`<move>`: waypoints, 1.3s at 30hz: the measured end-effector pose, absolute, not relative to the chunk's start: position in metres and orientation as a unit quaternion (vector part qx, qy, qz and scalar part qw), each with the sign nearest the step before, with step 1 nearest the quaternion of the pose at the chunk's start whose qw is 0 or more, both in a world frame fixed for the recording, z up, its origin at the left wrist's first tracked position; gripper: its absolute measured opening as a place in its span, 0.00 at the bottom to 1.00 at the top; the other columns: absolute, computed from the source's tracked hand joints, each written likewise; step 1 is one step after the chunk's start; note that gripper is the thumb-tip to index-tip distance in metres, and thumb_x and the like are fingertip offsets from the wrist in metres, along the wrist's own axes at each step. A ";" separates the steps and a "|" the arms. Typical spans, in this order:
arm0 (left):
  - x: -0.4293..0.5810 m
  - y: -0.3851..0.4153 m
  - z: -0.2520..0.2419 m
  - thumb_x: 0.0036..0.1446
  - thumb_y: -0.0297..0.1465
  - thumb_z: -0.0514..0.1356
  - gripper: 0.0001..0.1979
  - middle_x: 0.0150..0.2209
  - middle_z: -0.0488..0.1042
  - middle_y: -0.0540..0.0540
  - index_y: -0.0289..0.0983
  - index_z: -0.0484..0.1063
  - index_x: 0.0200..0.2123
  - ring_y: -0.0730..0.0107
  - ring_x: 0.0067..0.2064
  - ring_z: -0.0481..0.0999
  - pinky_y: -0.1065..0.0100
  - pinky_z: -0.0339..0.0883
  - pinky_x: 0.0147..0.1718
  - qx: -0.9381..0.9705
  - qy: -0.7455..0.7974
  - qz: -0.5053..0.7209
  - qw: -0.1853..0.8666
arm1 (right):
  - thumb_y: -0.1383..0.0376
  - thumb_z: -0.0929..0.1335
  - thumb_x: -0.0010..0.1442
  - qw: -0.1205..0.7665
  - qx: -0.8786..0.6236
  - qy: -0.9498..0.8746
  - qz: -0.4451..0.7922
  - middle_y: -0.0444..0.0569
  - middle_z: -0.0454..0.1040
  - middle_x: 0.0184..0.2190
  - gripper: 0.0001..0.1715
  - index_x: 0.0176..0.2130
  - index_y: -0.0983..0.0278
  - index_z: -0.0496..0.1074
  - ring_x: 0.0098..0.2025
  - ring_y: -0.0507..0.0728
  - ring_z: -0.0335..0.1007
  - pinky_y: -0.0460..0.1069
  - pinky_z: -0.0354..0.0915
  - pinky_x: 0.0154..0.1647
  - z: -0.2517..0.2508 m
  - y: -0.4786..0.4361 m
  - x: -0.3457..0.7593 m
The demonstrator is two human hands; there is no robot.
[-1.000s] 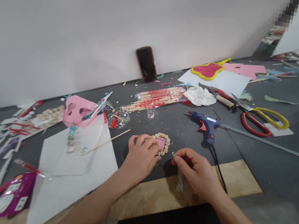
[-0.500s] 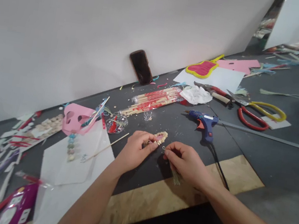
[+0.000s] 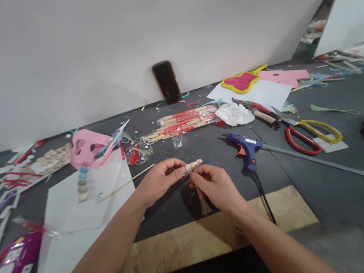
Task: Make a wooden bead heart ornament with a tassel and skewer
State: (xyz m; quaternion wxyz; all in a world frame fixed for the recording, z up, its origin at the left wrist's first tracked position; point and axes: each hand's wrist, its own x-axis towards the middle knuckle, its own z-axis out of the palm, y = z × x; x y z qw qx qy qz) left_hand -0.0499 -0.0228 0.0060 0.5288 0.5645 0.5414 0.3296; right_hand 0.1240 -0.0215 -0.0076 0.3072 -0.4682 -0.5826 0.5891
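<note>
Two bare hands meet over the dark work surface point(image 3: 325, 198), fingertips almost touching. The left hand point(image 3: 159, 183) is closed in a pinch, thumb against forefinger, on one small beaded ornament point(image 3: 194, 164). The ornament is turned edge-on to the camera, so its face cannot be made out. Its long axis runs from the left fingertips up and to the right, with the free end pointing toward the glue gun point(image 3: 248, 147). The right hand point(image 3: 217, 190) comes in from the other side, its fingers closed on the top of one pale tassel point(image 3: 205, 206), whose fringe hangs below the palm. That pinch sits just beside the ornament's lower end. Whether the tassel's loop touches the beads is too small to tell. Both hands are equally near the ornament, but only the left one carries it.

Around them lie one blue glue gun with its black cord, one pair of scissors point(image 3: 305, 135) with a red and a yellow handle, and one long metal ruler point(image 3: 324, 162). One packet of bamboo sticks point(image 3: 184, 120) and one loose stick point(image 3: 127, 182) are there too, and one phone point(image 3: 166, 81) leans on the white wall. One pink cut-out point(image 3: 86, 148) lies to the left. White paper sheets point(image 3: 85, 213) are just beside the left forearm.
</note>
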 end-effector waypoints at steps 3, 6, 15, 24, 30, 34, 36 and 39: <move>-0.050 -0.023 0.006 0.54 0.39 0.60 0.13 0.32 0.74 0.49 0.35 0.72 0.37 0.72 0.34 0.71 0.69 0.63 0.38 0.538 0.534 0.355 0.548 | 0.59 0.63 0.58 0.323 -0.474 -0.582 0.576 0.41 0.71 0.23 0.11 0.30 0.63 0.67 0.19 0.47 0.61 0.43 0.54 0.18 -0.008 -0.023 0.124; -0.049 -0.023 0.005 0.53 0.40 0.62 0.14 0.30 0.73 0.50 0.35 0.72 0.37 0.73 0.32 0.70 0.71 0.63 0.36 0.504 0.532 0.385 0.561 | 0.59 0.67 0.55 0.340 -0.499 -0.618 0.504 0.41 0.71 0.25 0.08 0.31 0.62 0.70 0.24 0.48 0.63 0.44 0.57 0.24 -0.005 -0.024 0.124; -0.041 -0.030 0.003 0.52 0.38 0.64 0.12 0.32 0.74 0.50 0.35 0.73 0.36 0.75 0.33 0.70 0.73 0.63 0.37 0.457 0.514 0.419 0.592 | 0.56 0.69 0.54 0.292 -0.534 -0.705 0.363 0.41 0.72 0.24 0.12 0.35 0.60 0.71 0.24 0.50 0.64 0.44 0.56 0.26 -0.004 -0.026 0.120; -0.039 -0.031 0.005 0.52 0.39 0.64 0.13 0.33 0.75 0.49 0.35 0.73 0.37 0.74 0.34 0.71 0.72 0.63 0.38 0.462 0.518 0.419 0.585 | 0.64 0.64 0.56 0.305 -0.524 -0.725 0.326 0.42 0.73 0.24 0.06 0.33 0.62 0.70 0.23 0.49 0.65 0.44 0.56 0.26 -0.005 -0.029 0.120; -0.039 -0.031 0.002 0.51 0.41 0.63 0.15 0.30 0.72 0.50 0.35 0.72 0.37 0.74 0.31 0.68 0.72 0.62 0.33 0.466 0.531 0.410 0.577 | 0.65 0.62 0.58 0.317 -0.512 -0.736 0.309 0.43 0.74 0.26 0.09 0.31 0.61 0.71 0.24 0.49 0.66 0.44 0.56 0.27 -0.006 -0.030 0.122; -0.040 -0.030 0.002 0.52 0.40 0.63 0.16 0.32 0.72 0.49 0.36 0.71 0.40 0.74 0.33 0.69 0.72 0.62 0.35 0.448 0.518 0.427 0.591 | 0.66 0.62 0.58 0.326 -0.503 -0.746 0.291 0.45 0.75 0.30 0.09 0.31 0.61 0.71 0.30 0.51 0.68 0.45 0.58 0.32 -0.003 -0.030 0.124; -0.041 -0.031 0.005 0.53 0.39 0.62 0.18 0.33 0.72 0.50 0.38 0.70 0.45 0.74 0.33 0.69 0.72 0.62 0.35 0.451 0.506 0.424 0.601 | 0.66 0.62 0.57 0.325 -0.499 -0.751 0.286 0.45 0.74 0.28 0.09 0.28 0.61 0.70 0.30 0.51 0.68 0.45 0.58 0.32 0.000 -0.031 0.125; -0.042 -0.033 0.011 0.56 0.39 0.59 0.18 0.35 0.72 0.49 0.40 0.69 0.49 0.74 0.35 0.69 0.72 0.62 0.37 0.497 0.504 0.398 0.584 | 0.66 0.62 0.58 0.318 -0.495 -0.759 0.280 0.45 0.72 0.25 0.11 0.24 0.62 0.67 0.28 0.51 0.66 0.45 0.57 0.30 0.003 -0.031 0.127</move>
